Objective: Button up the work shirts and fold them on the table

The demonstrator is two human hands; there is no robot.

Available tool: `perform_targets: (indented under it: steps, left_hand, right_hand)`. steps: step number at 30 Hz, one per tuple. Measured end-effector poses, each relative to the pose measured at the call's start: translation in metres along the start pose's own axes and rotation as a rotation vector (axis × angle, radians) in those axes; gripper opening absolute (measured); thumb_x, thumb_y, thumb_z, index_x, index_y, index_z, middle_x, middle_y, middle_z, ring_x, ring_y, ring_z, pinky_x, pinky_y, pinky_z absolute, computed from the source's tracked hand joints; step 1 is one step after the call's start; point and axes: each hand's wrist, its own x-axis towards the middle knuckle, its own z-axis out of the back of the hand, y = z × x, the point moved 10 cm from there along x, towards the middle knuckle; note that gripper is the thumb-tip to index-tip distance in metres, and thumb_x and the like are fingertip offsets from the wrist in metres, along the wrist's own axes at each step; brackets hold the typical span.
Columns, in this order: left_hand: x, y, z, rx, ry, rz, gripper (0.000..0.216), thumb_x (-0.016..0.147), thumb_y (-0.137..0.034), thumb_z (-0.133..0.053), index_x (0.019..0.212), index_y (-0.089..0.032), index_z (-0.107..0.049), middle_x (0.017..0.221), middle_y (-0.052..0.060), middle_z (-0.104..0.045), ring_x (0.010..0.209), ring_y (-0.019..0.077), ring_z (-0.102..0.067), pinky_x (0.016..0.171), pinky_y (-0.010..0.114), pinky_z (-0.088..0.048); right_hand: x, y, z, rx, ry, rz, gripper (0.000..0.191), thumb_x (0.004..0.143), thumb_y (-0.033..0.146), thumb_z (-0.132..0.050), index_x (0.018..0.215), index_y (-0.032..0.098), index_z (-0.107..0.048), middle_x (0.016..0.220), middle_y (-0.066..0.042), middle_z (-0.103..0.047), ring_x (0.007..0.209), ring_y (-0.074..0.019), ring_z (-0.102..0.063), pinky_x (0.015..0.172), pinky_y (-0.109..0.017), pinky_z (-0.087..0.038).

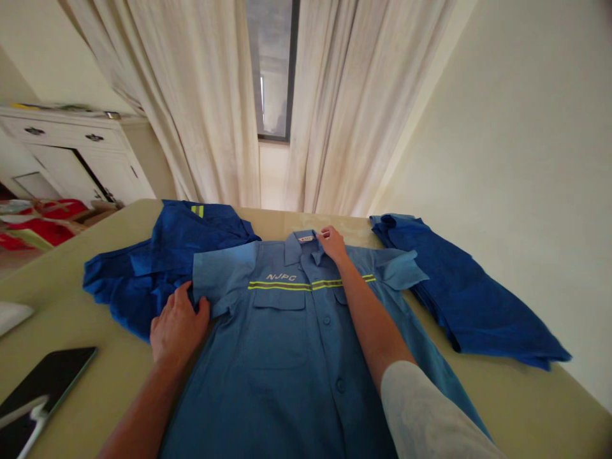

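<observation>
A blue short-sleeved work shirt [282, 331] lies front up on the table, its collar away from me, with yellow-striped bands and the letters NJPC across the chest. My left hand [178, 322] is at the hem of the sleeve on the left, thumb over the cloth and fingers at its edge. At the collar, my right hand [331, 242] pinches the cloth beside the neck label. My right forearm crosses the shirt front and hides part of the chest pocket there. The shirt's lower end runs out of view.
A crumpled dark blue garment [138, 261] with a yellow patch lies at the left. Folded dark blue cloth [478, 293] lies at the right along the wall. A black tablet [52, 382] with a white stand-like object over it is on the table [115, 376]. Curtains [205, 95] hang behind.
</observation>
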Motion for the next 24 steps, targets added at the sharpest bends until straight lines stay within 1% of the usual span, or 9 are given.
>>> perform_targets:
  steps: [2, 3, 5, 7, 10, 14, 16, 19, 24]
  left_hand:
    - [0.000, 0.000, 0.000, -0.003, -0.007, -0.004, 0.058, 0.100, -0.049, -0.034, 0.146, -0.015, -0.044, 0.137, 0.020, -0.060, 0.120, 0.0397, -0.062, 0.096, 0.054, -0.050]
    - [0.001, 0.000, 0.000, -0.004, -0.011, -0.007, 0.058, 0.099, -0.048, -0.034, 0.146, -0.015, -0.043, 0.138, 0.020, -0.060, 0.120, 0.0396, -0.062, 0.096, 0.054, -0.049]
    - [0.001, 0.001, -0.001, -0.003, -0.012, -0.009, 0.059, 0.099, -0.048, -0.034, 0.147, -0.015, -0.043, 0.137, 0.020, -0.060, 0.120, 0.0393, -0.062, 0.096, 0.054, -0.049]
    - [0.002, 0.002, -0.002, 0.001, -0.014, -0.008, 0.058, 0.099, -0.048, -0.035, 0.147, -0.016, -0.043, 0.136, 0.020, -0.061, 0.119, 0.0391, -0.063, 0.096, 0.054, -0.049]
    - [0.002, 0.003, -0.002, 0.005, -0.023, -0.009, 0.058, 0.099, -0.049, -0.035, 0.146, -0.016, -0.043, 0.135, 0.020, -0.062, 0.118, 0.0391, -0.063, 0.095, 0.053, -0.049]
    - [0.002, 0.003, -0.002, 0.000, -0.026, -0.013, 0.058, 0.098, -0.050, -0.036, 0.145, -0.016, -0.044, 0.135, 0.019, -0.062, 0.117, 0.0395, -0.063, 0.094, 0.053, -0.049]
    - [0.002, 0.003, -0.002, -0.003, -0.030, -0.016, 0.058, 0.098, -0.049, -0.036, 0.146, -0.016, -0.044, 0.135, 0.019, -0.062, 0.116, 0.0393, -0.063, 0.094, 0.053, -0.049]
    - [0.002, 0.004, -0.003, -0.008, -0.041, -0.021, 0.057, 0.098, -0.047, -0.038, 0.146, -0.017, -0.044, 0.133, 0.020, -0.062, 0.116, 0.0390, -0.064, 0.093, 0.053, -0.049]
    - [0.001, 0.003, -0.002, -0.012, -0.060, -0.034, 0.056, 0.098, -0.045, -0.038, 0.146, -0.017, -0.044, 0.132, 0.020, -0.063, 0.114, 0.0385, -0.064, 0.092, 0.053, -0.049]
  right_hand:
    - [-0.002, 0.006, -0.006, -0.018, 0.011, 0.065, 0.030, 0.089, 0.033, -0.072, 0.116, 0.020, -0.070, 0.101, -0.005, -0.073, 0.092, -0.0191, -0.065, 0.088, -0.029, -0.048]
    - [-0.002, 0.008, -0.008, -0.035, 0.012, 0.086, 0.027, 0.088, 0.032, -0.073, 0.111, 0.021, -0.072, 0.100, -0.005, -0.073, 0.093, -0.0193, -0.065, 0.088, -0.029, -0.048]
    - [-0.002, 0.006, -0.008, -0.067, -0.008, 0.087, 0.015, 0.089, 0.030, -0.068, 0.098, 0.020, -0.076, 0.096, -0.006, -0.073, 0.093, -0.0196, -0.065, 0.088, -0.029, -0.048]
    - [0.001, -0.001, -0.001, -0.080, -0.055, 0.043, 0.019, 0.093, 0.029, -0.061, 0.094, 0.018, -0.077, 0.097, -0.009, -0.073, 0.093, -0.0209, -0.064, 0.088, -0.030, -0.048]
    - [0.005, -0.013, 0.012, -0.094, -0.125, -0.025, 0.029, 0.095, 0.027, -0.051, 0.099, 0.015, -0.077, 0.100, -0.013, -0.072, 0.095, -0.0231, -0.064, 0.089, -0.033, -0.048]
    - [0.005, -0.018, 0.018, -0.098, -0.113, -0.049, 0.029, 0.091, 0.020, -0.051, 0.103, 0.017, -0.077, 0.097, -0.009, -0.072, 0.093, -0.0220, -0.064, 0.089, -0.031, -0.049]
    - [0.003, -0.012, 0.017, -0.112, -0.088, -0.032, 0.030, 0.088, 0.016, -0.053, 0.106, 0.018, -0.077, 0.103, -0.010, -0.071, 0.095, -0.0217, -0.064, 0.090, -0.031, -0.048]
    - [0.000, 0.011, 0.012, -0.209, -0.014, 0.085, 0.029, 0.085, 0.017, -0.059, 0.107, 0.019, -0.077, 0.115, -0.011, -0.067, 0.104, -0.0233, -0.061, 0.096, -0.033, -0.045]
    - [-0.009, 0.037, 0.005, -0.387, 0.092, 0.189, 0.023, 0.090, 0.038, -0.066, 0.102, 0.019, -0.072, 0.112, -0.011, -0.069, 0.108, -0.0269, -0.058, 0.093, -0.036, -0.043]
